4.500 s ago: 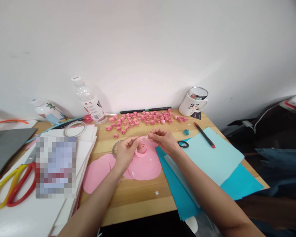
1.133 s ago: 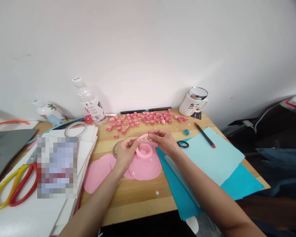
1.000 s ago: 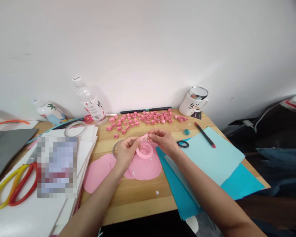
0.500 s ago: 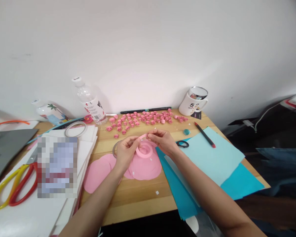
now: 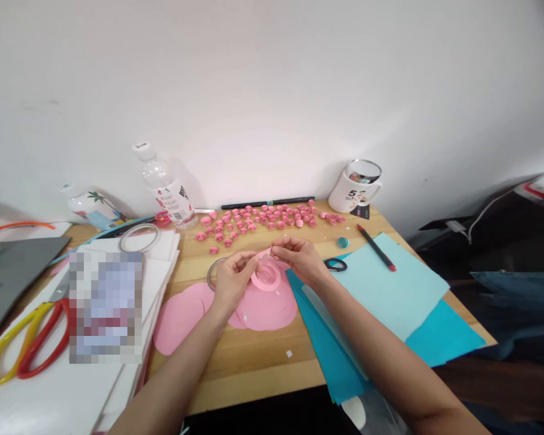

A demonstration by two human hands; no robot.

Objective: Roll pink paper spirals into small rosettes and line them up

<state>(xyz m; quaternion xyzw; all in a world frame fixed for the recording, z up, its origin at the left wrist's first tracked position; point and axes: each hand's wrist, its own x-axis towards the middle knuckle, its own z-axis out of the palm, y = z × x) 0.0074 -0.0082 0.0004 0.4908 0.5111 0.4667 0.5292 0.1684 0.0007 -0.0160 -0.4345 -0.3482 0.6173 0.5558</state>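
Note:
Both hands meet over the middle of the wooden table point(image 5: 254, 368). My left hand point(image 5: 233, 283) and my right hand point(image 5: 299, 256) each pinch an end of a pink paper spiral strip point(image 5: 266, 279), which hangs in a loose coil between them. Beneath it lie pink paper circles point(image 5: 181, 320) on the table. Behind the hands sit several small rolled pink paper roses point(image 5: 263, 217) in rows. A clear tape ring point(image 5: 211, 273) peeks out behind my left hand.
Blue paper sheets point(image 5: 399, 296) lie at the right with a red pen point(image 5: 375, 248) and small black scissors point(image 5: 336, 264). A white mug point(image 5: 356, 188), a water bottle point(image 5: 165, 187), white boards point(image 5: 49, 386), and yellow and red scissors point(image 5: 22, 344) surround the work area.
The pink strip has coiled slightly tighter between my fingers. Both hands stay in almost the same place.

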